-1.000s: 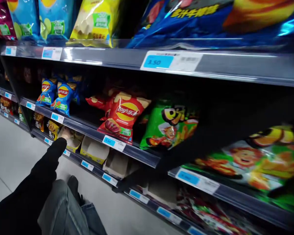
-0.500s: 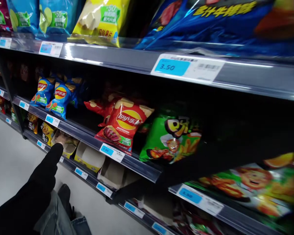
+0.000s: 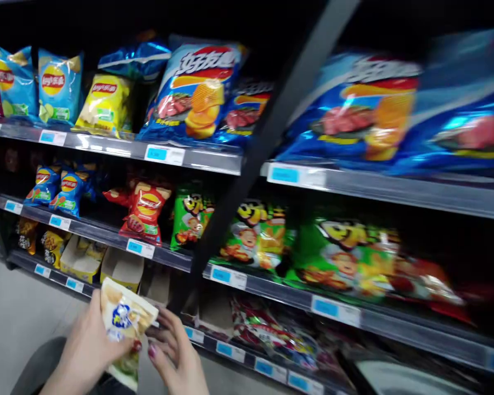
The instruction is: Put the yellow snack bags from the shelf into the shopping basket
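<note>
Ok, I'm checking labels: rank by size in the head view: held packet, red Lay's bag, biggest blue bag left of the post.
1. Blue bag
2. Held packet, partly covered
3. Red Lay's bag

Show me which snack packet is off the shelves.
The cream packet with the blue logo, held by the left hand; the others sit on shelves.

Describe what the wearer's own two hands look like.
Both are ungloved. The right hand has a purple-pink thumbnail; the left hand seems to have a dark reddish one, though blur leaves that uncertain. No sleeve is clearly visible.
</note>
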{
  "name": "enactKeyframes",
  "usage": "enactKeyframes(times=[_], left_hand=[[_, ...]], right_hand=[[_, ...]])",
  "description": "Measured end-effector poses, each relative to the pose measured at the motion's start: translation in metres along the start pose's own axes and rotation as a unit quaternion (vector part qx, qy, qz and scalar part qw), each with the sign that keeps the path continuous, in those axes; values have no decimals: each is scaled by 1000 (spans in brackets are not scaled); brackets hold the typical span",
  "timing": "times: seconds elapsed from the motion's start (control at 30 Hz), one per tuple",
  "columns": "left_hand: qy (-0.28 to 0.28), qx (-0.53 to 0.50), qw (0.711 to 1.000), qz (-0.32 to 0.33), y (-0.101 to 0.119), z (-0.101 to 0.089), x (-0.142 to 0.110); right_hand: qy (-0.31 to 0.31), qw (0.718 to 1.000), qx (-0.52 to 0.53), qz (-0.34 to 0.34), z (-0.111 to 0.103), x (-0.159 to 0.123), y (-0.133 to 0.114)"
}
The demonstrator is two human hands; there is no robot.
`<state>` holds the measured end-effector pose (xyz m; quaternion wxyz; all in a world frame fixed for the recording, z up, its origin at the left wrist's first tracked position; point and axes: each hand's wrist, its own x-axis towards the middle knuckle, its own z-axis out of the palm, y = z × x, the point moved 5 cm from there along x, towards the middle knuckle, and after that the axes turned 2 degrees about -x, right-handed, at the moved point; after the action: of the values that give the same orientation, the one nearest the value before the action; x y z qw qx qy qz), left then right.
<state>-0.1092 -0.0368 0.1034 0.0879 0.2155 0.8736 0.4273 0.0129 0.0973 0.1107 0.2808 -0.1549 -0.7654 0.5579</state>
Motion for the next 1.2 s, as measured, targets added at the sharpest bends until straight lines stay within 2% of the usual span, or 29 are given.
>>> enactKeyframes(times=[0.03, 0.1, 0.17, 0.2, 0.27, 0.33, 0.4, 0.47, 0.6, 0.7, 0.77, 0.83, 0.93, 0.97, 1.07, 1.2], left_hand=[[-33, -11, 999, 0, 12, 6, -12], [-59, -62, 996, 21, 31, 14, -25], [-112, -165, 978, 57, 37, 28, -27], [-165, -227, 957, 73, 37, 39, -27], [-282, -333, 897, 71, 32, 65, -30], [-331, -390, 859, 36, 22, 83, -34], [-322, -411, 853, 2, 16, 91, -40], [-329, -418, 847, -9, 18, 90, -49], [-362, -418, 833, 0, 27, 71, -56], [-327, -434, 839, 13, 24, 55, -48], [-297, -458, 838, 16, 18, 52, -42], [-325, -465, 823, 9, 12, 62, -42], [-442, -428, 788, -14, 8, 89, -57], [-461, -418, 783, -17, 7, 96, -62], [-452, -407, 793, -11, 9, 105, -73], [-423, -396, 815, 27, 14, 91, -81]], right_hand=[[5, 999, 32, -3, 0, 9, -6], [28, 997, 69, 21, -8, 17, -12], [68, 992, 90, 48, -23, 14, -12], [93, 989, 99, 55, -32, 10, -11], [138, 983, 106, 60, -50, 1, -6], [156, 981, 95, 60, -63, -6, -1], [153, 983, 80, 59, -71, -10, 3], [140, 985, 80, 63, -76, -11, 6], [104, 984, 116, 84, -77, -11, 11], [113, 983, 132, 66, -72, -11, 8], [137, 980, 137, 49, -69, -12, 5], [150, 979, 130, 41, -65, -12, 2], [141, 983, 108, 43, -63, -13, -1], [137, 984, 104, 45, -64, -13, -1], [127, 986, 95, 49, -70, -14, 0], [125, 985, 112, 43, -75, -14, 4]])
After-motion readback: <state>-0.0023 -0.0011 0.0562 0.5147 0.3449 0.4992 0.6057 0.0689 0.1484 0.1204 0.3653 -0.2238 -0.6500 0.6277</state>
